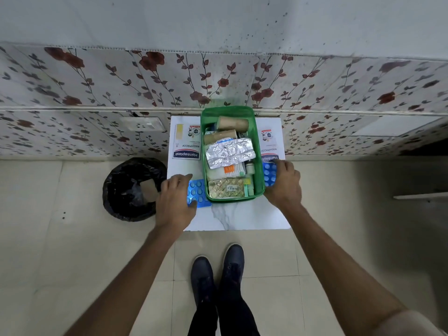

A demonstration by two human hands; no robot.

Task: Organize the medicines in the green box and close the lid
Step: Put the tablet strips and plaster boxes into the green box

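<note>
Our left hand [175, 202] grips a blue strip [196, 193] at the box's [259, 187] eight o'clock; our right hand [284, 182] clutches another strip [269, 173] at three.

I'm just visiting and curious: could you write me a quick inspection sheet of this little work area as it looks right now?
Surface: small white table, marble-like streak at the front.
Job's things: open green box packed with a foil strip, cardboard rolls and a gold capsule strip; no lid seen.
Clutter: two Hansaplast boxes, left one, right one, flanking the green box.
Hands: left hand on a blue blister strip; right hand on another blue blister strip.
Cables: nothing seen.
Surroundings: black-lined bin on the tiled floor, floral wall behind.
</note>
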